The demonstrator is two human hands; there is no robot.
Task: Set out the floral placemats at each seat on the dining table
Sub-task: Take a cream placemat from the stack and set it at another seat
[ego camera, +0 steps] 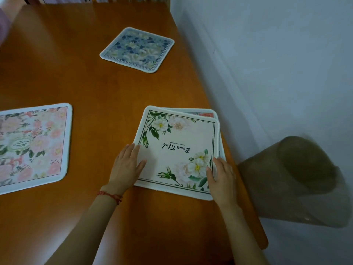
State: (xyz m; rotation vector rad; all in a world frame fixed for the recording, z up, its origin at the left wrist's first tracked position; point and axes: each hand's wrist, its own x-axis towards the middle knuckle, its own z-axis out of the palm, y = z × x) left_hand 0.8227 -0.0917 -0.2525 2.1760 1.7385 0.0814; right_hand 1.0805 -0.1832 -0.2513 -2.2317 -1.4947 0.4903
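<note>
A brown translucent roll (pixel 298 180) stands beside the pale wall (pixel 277 64)

A home dining room: a glossy orange-brown wooden dining table (pixel 95 96) against a plain white wall (pixel 277 64) at three o'clock, square floral fabric placemats (pixel 137 49) laid out, chair backs at twelve o'clock
</note>
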